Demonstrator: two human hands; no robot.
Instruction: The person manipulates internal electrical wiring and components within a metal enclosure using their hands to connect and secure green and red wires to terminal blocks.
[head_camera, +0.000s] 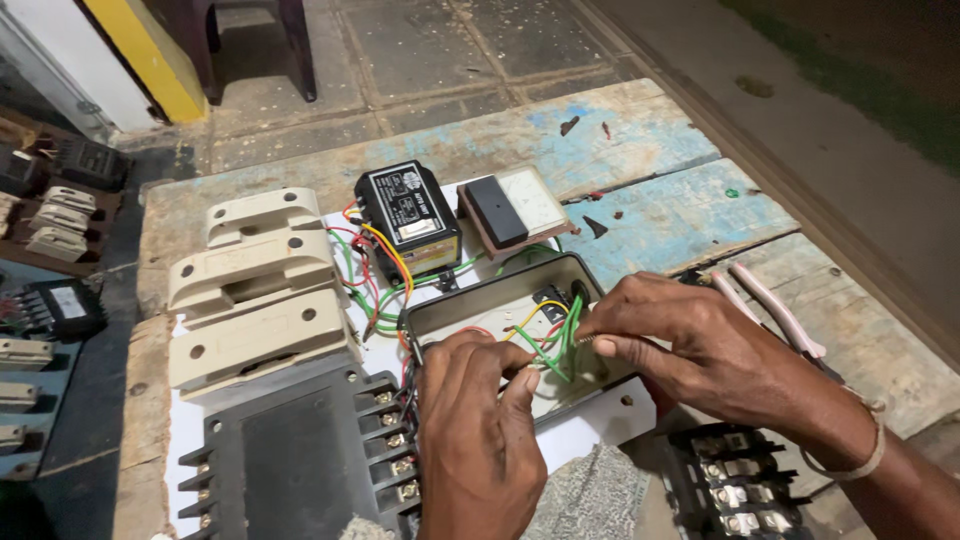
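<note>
L hand grip pinches green wires | R hand grip pinched on wire end | box open, wiring partly in, loose ends left | pliers idle on table

The left hand covers the near left corner of the open box, and its wrist is cut off by the bottom edge. The ends of the green wires vanish between the fingertips. The black terminal block and the contactor run off the bottom edge. The pliers' jaws hide behind the right hand.
</note>
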